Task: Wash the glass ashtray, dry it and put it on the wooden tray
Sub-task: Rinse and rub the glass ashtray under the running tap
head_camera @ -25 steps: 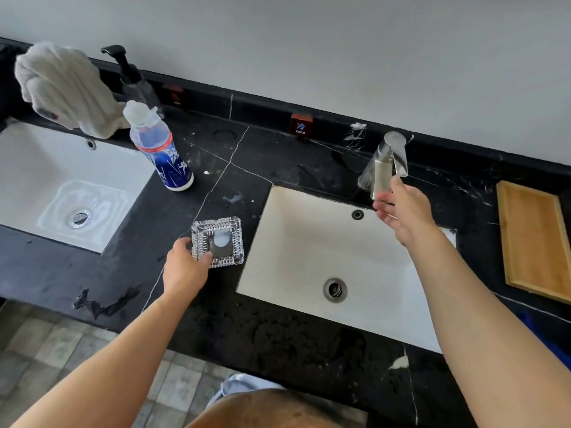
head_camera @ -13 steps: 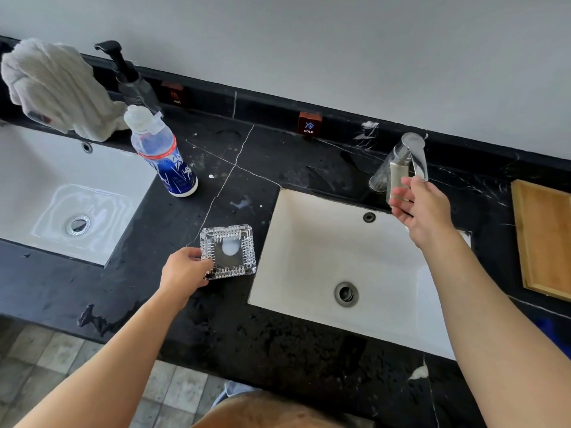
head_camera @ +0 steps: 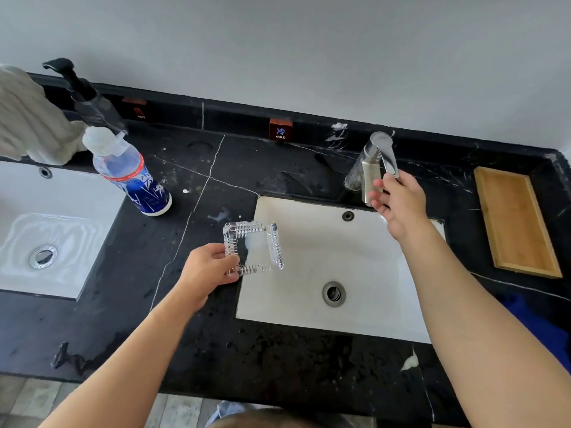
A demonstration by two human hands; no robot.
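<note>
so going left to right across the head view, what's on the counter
white cloth → pump dispenser → blue bottle → glass ashtray in the left hand → tap under the right hand → wooden tray

"COLD" on a brown tag (head_camera: 280,130) — "HOT" on another tag (head_camera: 138,110), both on the backsplash.

1. I see a black marble counter (head_camera: 197,329) with two white sinks (head_camera: 364,261) set in.
2. A bottle (head_camera: 133,177) and a cloth (head_camera: 27,118) stand well left of my left fingers (head_camera: 225,257).
3. A wooden tray (head_camera: 516,223) lies right of my right fingers (head_camera: 378,196); the tap (head_camera: 375,165) touches them.
</note>
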